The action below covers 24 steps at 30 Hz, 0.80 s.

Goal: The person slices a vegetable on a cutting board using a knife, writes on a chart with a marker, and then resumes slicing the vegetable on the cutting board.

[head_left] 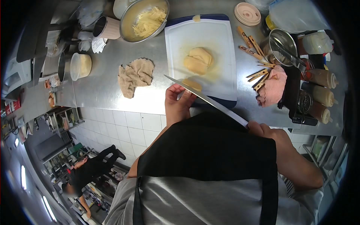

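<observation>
My right hand (258,129) is wrapped round the handle of a long kitchen knife (217,105). Its blade slants up and left across the near edge of a white cutting board (221,37). Close to the blade, my left hand (178,103) has its thumb and fingers drawn together, fingertips touching or just under the steel; what they pinch is hidden. Just beyond the blade lies a small pale yellow piece of what looks like potato (193,84), partly covered by it. Farther up the board rest larger peeled, cut potato pieces (198,60).
Left of the board lie a crumpled brown cloth (135,77) and a metal bowl (125,32) of pale shreds. To the right are several wooden clothespins (250,52), a pink cloth (273,86), a steel pot (279,35) and squeeze bottles (318,95). Another person (92,170) stands at shelves behind.
</observation>
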{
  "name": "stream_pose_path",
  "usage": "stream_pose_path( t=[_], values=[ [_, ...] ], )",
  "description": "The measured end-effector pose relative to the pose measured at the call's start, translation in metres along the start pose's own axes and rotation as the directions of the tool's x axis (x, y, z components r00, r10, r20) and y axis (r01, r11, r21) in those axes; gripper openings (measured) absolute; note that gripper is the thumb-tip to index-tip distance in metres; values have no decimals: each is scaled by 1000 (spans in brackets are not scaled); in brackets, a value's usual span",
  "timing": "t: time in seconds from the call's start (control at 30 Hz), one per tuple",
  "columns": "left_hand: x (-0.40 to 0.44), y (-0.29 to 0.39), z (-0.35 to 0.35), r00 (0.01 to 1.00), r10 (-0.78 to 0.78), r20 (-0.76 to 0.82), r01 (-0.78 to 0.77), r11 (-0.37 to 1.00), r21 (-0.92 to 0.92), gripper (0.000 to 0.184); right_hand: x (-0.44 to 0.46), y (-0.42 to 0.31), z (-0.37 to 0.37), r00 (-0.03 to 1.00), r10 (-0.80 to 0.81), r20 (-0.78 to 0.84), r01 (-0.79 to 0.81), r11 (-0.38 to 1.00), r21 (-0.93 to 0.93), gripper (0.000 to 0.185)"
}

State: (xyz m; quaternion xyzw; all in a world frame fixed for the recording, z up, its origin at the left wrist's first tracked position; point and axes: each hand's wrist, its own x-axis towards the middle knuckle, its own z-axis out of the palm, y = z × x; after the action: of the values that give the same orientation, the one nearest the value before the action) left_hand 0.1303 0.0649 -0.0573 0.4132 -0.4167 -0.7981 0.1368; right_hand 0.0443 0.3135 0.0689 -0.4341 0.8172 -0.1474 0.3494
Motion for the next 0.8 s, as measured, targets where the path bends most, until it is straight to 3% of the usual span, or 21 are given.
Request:
stream_pose_path(
  t=[0.27, 0.37, 0.5, 0.53, 0.57, 0.63, 0.67, 0.77, 0.8],
  values=[
    [-4, 1, 5, 999, 9, -34, -9, 1000, 10, 27, 5, 5, -2, 998, -47, 49, 44, 996, 71, 27],
    [-3, 2, 4, 998, -14, -63, 14, 1000, 10, 26, 5, 2, -7, 999, -39, 36, 39, 999, 0, 28],
    [-2, 16, 11, 996, 60, -68, -49, 987, 153, 32, 2, 5, -15, 990, 100, -96, -85, 986, 144, 34],
    [3, 14, 14, 981, 195, 19, -193, 945, 265, 42, 3, 4, -19, 982, 153, -109, -130, 972, 198, 35],
    [6, 18, 18, 938, 331, 99, -335, 802, 495, 47, 3, 4, -22, 972, 205, -119, -170, 953, 250, 37],
    [12, 27, 29, 802, 493, 337, -524, 312, 793, 57, 2, 3, -25, 971, 201, -129, -151, 934, 322, 39],
    [20, 23, 29, 755, 505, 418, -566, 179, 805, 68, 1, 3, -24, 970, 197, -142, -138, 929, 344, 38],
    [25, 14, 23, 694, 457, 556, -603, -53, 796, 61, 0, 6, -22, 970, 180, -165, -118, 937, 328, 34],
    [25, 14, 23, 703, 438, 560, -621, -6, 784, 59, 0, 7, -20, 971, 174, -167, -116, 944, 310, 32]
  ],
)
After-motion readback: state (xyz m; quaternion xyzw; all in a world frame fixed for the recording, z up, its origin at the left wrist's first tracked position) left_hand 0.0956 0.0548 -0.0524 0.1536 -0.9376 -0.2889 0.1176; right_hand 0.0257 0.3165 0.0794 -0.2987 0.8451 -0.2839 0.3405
